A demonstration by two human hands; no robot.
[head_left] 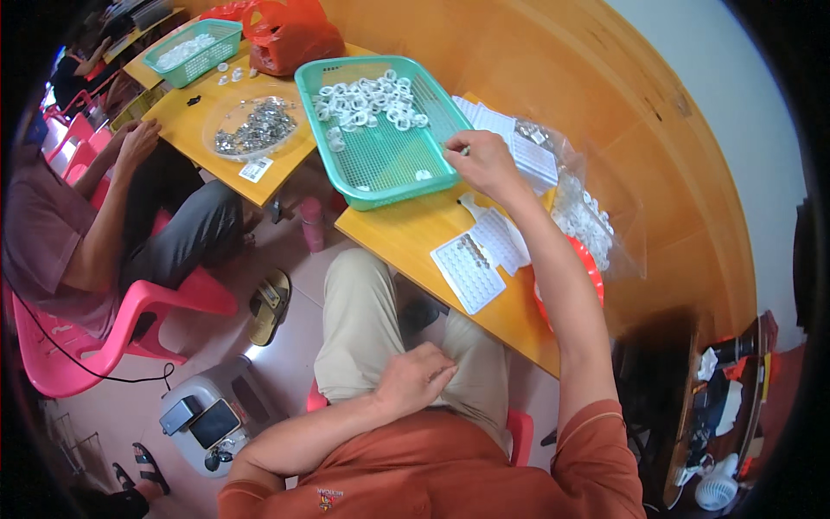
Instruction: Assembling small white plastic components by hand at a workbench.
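My right hand (486,161) reaches to the right rim of a green mesh basket (354,177), its fingers pinched together. What they grip, if anything, is too small to make out. White ring-shaped plastic parts (367,99) are heaped at the basket's far side, with a few loose ones nearer. On my lap rests my left hand (418,378), fingers curled in and the palm hidden. Below my right forearm lies a white tray with rows of round cells (469,275), some filled with small metallic pieces (471,251). Another white sheet (500,238) lies beside it.
A clear bag of white parts (581,216) and a red dish (584,259) lie to the right. Leftward stand a bowl of metal pieces (259,125), a red plastic bag (292,39) and another green basket (194,54). A co-worker (78,225) sits at left on a pink chair (130,324).
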